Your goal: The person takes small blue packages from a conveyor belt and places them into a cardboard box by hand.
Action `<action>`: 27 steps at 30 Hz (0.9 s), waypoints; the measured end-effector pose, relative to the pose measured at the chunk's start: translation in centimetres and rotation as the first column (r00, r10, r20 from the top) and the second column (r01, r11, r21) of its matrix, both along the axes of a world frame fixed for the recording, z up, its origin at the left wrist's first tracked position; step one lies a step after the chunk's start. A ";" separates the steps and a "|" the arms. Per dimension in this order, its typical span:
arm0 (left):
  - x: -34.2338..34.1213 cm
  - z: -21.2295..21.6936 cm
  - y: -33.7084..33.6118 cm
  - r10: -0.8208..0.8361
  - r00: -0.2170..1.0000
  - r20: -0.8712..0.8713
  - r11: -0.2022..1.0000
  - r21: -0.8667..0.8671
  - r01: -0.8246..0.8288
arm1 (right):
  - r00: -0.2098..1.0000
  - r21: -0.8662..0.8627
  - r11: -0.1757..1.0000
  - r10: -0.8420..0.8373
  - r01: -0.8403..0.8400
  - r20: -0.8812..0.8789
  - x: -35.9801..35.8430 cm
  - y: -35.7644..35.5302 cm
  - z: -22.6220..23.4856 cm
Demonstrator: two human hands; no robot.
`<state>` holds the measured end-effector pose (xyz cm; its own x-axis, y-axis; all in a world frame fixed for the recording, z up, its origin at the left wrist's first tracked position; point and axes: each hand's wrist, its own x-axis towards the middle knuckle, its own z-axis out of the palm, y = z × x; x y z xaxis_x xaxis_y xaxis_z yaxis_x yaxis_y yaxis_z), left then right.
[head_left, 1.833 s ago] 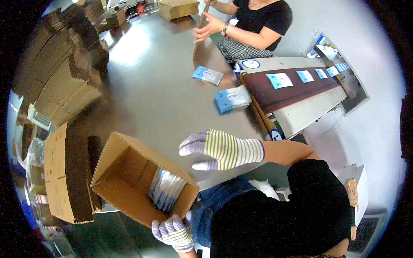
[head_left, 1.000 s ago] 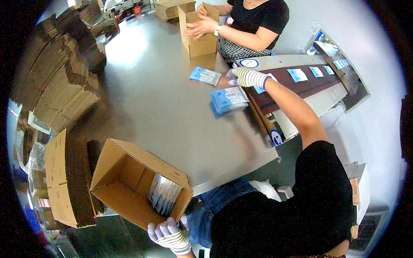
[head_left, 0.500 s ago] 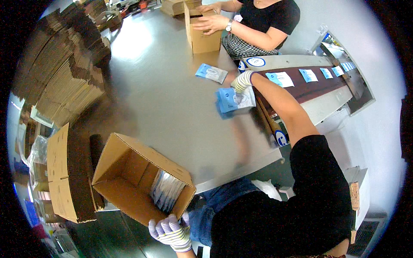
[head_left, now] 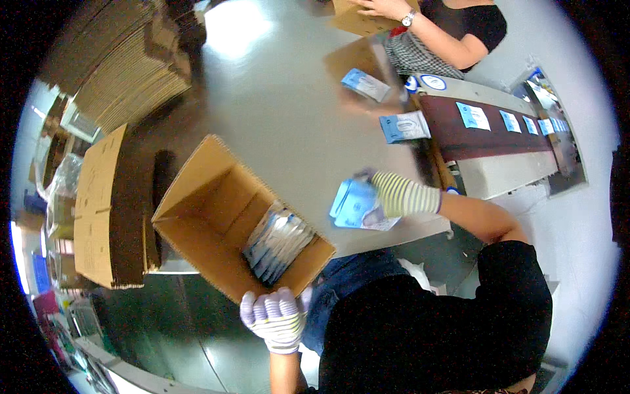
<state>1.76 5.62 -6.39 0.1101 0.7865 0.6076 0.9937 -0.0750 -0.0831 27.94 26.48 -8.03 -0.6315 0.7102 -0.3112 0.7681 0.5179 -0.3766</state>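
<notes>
My left hand [head_left: 275, 320], in a striped knit glove, curls its fingers over the near edge of an open cardboard box [head_left: 203, 246]. The box tilts toward me, and a row of blue-and-white packets [head_left: 279, 243] stands against its right inner side. In a matching glove, my right hand [head_left: 401, 195] grips a small stack of blue-and-white packets [head_left: 354, 202] just above the table's near edge, to the right of the box. Two more flat packets lie farther off: one packet [head_left: 403, 127] by the conveyor's end, another packet [head_left: 365, 86] beyond it.
A dark red conveyor belt [head_left: 453, 141] carries several packets at the right. Flattened cartons [head_left: 131, 79] are piled at the far left, and folded cardboard [head_left: 98, 203] stands left of my box. Across the metal table [head_left: 262, 92], a co-worker's hand [head_left: 387, 8] touches another box [head_left: 357, 21].
My right hand has brought the packet stack from the conveyor's end toward me, nearer the box. Another packet now lies by the conveyor. The whole view has shifted; my left hand stays on the box edge.
</notes>
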 end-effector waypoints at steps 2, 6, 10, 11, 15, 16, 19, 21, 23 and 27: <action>0.2 0.2 0.0 -0.035 0.999 -0.008 0.999 0.004 0.036 | 0.788 -0.481 0.875 -0.251 -0.064 -0.562 -0.9 1.2 3.4; 0.7 -0.2 0.0 -0.063 0.998 0.000 0.996 0.059 0.062 | 0.435 -0.500 0.678 -0.284 -0.539 -0.854 -5.3 0.8 10.8; 1.5 0.6 -0.9 -0.042 0.998 -0.045 0.999 -0.001 0.042 | 0.305 0.573 0.635 0.763 -0.518 -0.570 -14.4 -1.3 14.6; 1.6 0.1 -0.8 -0.068 0.996 -0.057 0.998 -0.018 0.067 | 0.474 0.605 0.627 0.775 -0.490 -0.419 -15.3 -1.7 14.3; 2.4 0.3 -2.6 -0.055 0.994 -0.094 0.996 -0.079 0.048 | 0.788 0.674 0.558 0.612 -0.484 0.059 -18.9 -4.4 8.7; 2.7 -0.2 -2.2 -0.073 0.993 -0.098 0.994 -0.091 0.064 | 0.760 0.702 0.474 0.632 -0.532 0.149 -18.0 -4.4 6.7; 1.9 0.2 -1.4 0.016 0.999 0.033 0.998 -0.064 -0.014 | 0.523 0.267 0.474 0.837 -0.839 0.161 -16.5 -5.4 5.1; 1.7 -0.4 -1.1 -0.004 1.000 -0.001 1.000 -0.024 0.004 | 0.575 0.324 0.515 0.810 -0.793 0.120 -15.6 -6.4 5.7; 2.0 -0.2 -0.9 0.001 1.000 -0.012 1.000 0.018 0.000 | 0.597 0.428 0.603 0.785 -0.673 -0.165 -14.3 -6.2 6.9; 1.4 -0.6 -1.0 0.032 0.998 0.061 0.999 0.035 -0.034 | 0.487 0.566 0.760 0.644 -0.320 -0.590 -10.4 -2.9 10.2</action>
<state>3.19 4.60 -6.99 0.0470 0.7665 0.6405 0.9989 -0.0403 -0.0252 17.50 23.59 2.15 -0.7877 0.1598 0.5950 -0.0976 0.9212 -0.3765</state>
